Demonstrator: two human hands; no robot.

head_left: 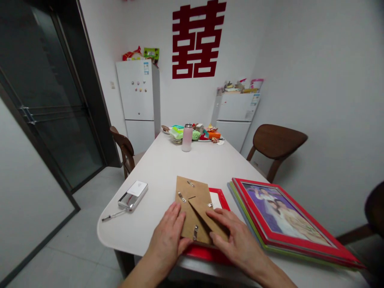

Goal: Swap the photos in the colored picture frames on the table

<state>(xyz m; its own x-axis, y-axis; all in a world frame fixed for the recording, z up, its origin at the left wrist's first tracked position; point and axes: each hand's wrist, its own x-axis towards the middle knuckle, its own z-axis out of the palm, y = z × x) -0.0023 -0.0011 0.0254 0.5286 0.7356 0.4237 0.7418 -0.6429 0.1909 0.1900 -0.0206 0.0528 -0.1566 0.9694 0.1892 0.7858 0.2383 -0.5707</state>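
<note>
A brown cardboard frame backing (192,200) with metal clips and a fold-out stand lies on a small red photo frame (220,198), face down near the table's front edge. My left hand (169,236) rests flat on the backing's near left corner, fingers stretched out. My right hand (235,234) lies on the stand and the backing's near right part, fingers extended and pressing down. Neither hand grips anything.
A stack of larger framed photos (285,218) lies at the right. A silver power bank (133,195) with a cable sits left. A pink bottle (187,137) and snacks stand at the white table's (168,164) far end. Wooden chairs (277,144) flank it; two fridges stand behind.
</note>
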